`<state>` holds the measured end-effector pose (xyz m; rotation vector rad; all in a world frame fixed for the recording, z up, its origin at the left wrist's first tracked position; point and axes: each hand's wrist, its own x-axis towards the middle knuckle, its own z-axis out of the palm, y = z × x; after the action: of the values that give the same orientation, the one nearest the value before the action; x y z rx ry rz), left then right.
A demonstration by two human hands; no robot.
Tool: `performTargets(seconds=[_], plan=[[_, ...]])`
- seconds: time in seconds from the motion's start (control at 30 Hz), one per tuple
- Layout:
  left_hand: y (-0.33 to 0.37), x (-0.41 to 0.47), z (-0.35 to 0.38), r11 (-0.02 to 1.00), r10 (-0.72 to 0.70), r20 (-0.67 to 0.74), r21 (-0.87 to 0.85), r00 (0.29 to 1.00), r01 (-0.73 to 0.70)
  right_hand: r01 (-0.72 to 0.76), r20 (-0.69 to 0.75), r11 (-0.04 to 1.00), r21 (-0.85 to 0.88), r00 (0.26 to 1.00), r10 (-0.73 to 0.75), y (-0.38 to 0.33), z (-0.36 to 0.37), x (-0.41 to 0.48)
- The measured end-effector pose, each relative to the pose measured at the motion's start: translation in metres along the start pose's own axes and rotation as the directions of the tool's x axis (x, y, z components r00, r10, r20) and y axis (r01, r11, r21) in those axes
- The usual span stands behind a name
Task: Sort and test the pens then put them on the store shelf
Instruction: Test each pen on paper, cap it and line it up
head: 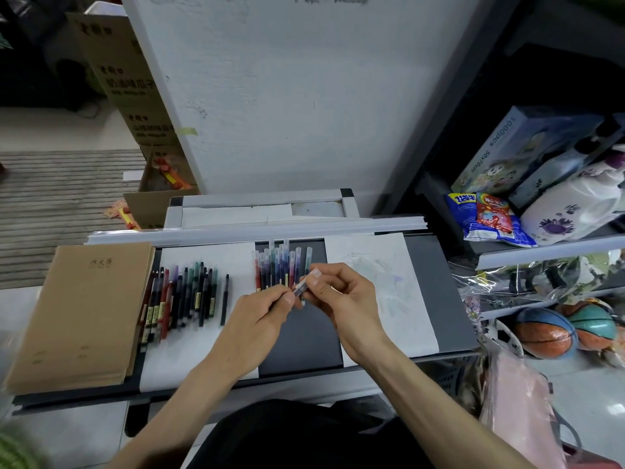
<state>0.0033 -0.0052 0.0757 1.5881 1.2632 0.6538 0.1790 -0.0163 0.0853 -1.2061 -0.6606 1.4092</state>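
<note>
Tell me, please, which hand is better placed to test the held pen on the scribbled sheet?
Probably right: the right hand pinches the pen beside the scribbled sheet; the left hand holds it farther away.

Brown notebook (77, 313), white paper (382, 286), dark grey shelf (449, 299), orange-and-blue basketball (544, 333).

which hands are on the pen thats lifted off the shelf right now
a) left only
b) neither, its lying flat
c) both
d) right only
c: the left hand pinches the lower end of the pen and the right hand pinches its clear-capped end, so the pen is held between them in front of the row of clear-capped pens.
</note>
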Motion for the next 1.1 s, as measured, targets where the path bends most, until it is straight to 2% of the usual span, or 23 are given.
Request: performTargets(seconds=[0.07,0.13,0.23,0.33,0.4,0.43,0.5,0.57,0.67,0.73,0.8,0.9,1.1], plan=[[0.001,0.000,0.001,0.997,-0.045,0.030,-0.066,0.999,0.046,0.026,-0.011,0.999,-0.028,1.000,-0.027,0.002,0.000,-0.001],[0.003,0.000,0.002,0.949,-0.144,0.111,-0.265,0.983,0.169,0.043,-0.005,0.998,-0.040,0.999,-0.043,0.003,0.000,0.000],[0.007,-0.003,0.001,0.751,-0.264,0.283,-0.539,0.922,0.381,0.071,0.046,0.996,-0.054,0.997,-0.069,0.001,-0.001,0.003],[0.010,-0.004,0.004,0.582,-0.277,0.402,-0.653,0.873,0.485,0.088,0.114,0.995,-0.049,0.990,-0.082,-0.002,-0.002,0.008],[0.007,-0.002,0.008,0.577,-0.256,0.398,-0.668,0.881,0.470,0.081,0.140,0.995,-0.058,0.988,-0.072,-0.004,-0.005,0.012],[0.003,0.001,0.010,0.616,-0.254,0.356,-0.657,0.899,0.434,0.074,0.145,0.994,-0.086,0.988,-0.061,-0.003,-0.009,0.014],[-0.011,0.008,0.015,0.763,-0.264,0.221,-0.548,0.939,0.343,0.052,0.131,0.971,-0.231,0.991,-0.022,0.005,-0.017,0.019],[-0.030,0.017,0.017,0.904,-0.264,0.084,-0.327,0.961,0.277,0.019,0.072,0.858,-0.514,0.997,0.021,0.019,-0.032,0.025],[-0.058,0.032,0.009,0.939,-0.328,-0.118,-0.145,0.937,0.311,-0.020,-0.006,0.495,-0.869,1.000,0.030,0.041,-0.066,0.027],[-0.073,0.043,-0.002,0.941,-0.313,-0.274,0.041,0.909,0.337,-0.030,-0.031,0.182,-0.983,1.000,-0.002,0.049,-0.091,0.023],[-0.085,0.052,-0.012,0.914,-0.283,-0.376,0.171,0.882,0.367,-0.074,-0.073,-0.036,-0.997,0.997,-0.035,0.052,-0.114,0.019],[-0.105,0.068,-0.021,0.876,-0.321,-0.409,0.215,0.854,0.432,-0.129,-0.114,-0.144,-0.981,0.987,-0.110,0.055,-0.137,0.017],[-0.110,0.092,-0.018,0.851,-0.320,-0.394,0.280,0.862,0.444,-0.168,-0.147,-0.160,-0.973,0.980,-0.132,0.052,-0.148,0.027]])
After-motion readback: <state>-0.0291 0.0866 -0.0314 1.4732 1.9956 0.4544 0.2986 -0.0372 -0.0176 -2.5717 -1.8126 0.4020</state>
